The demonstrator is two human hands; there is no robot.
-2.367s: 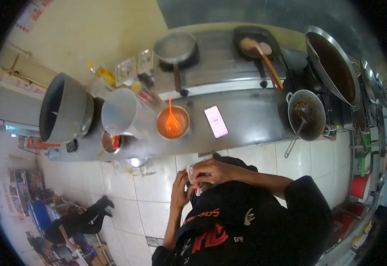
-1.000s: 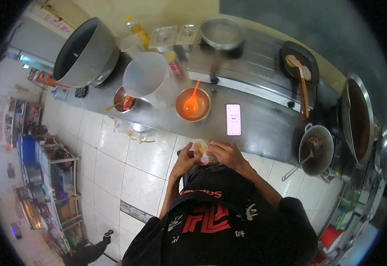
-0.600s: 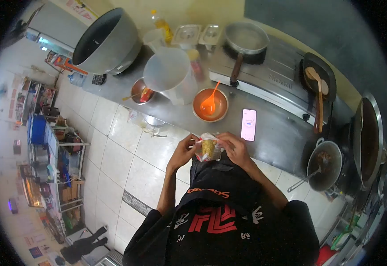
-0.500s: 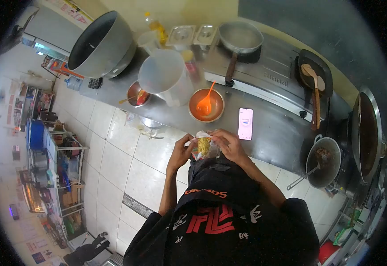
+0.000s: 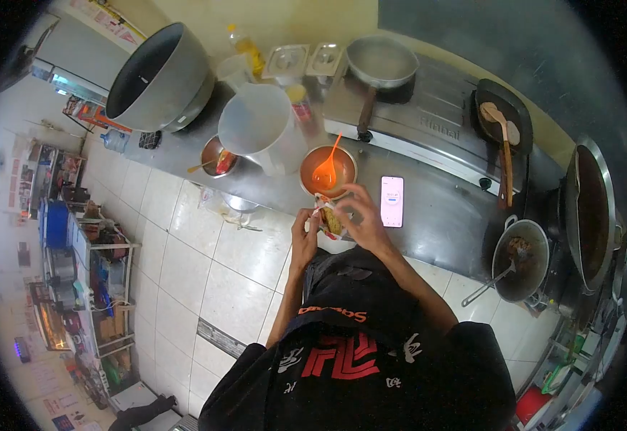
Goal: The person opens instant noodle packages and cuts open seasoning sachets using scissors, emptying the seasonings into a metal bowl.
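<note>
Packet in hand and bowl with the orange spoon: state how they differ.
The packet is held by the left hand; the bowl stands on the counter. The packet is white and red with uneven edges; the bowl is round with a smooth rim. The packet holds yellowish food; the bowl holds an orange spoon. Both are open, contents showing.

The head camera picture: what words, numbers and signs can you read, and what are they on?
"Rinnai": the stove.
Too small or blurred to read:
Black clothing: orange and white lettering, red emblem.
Phone: screen text.
Wrapped food: wrapper print.
Jar: label.
Wall notices: writing.
</note>
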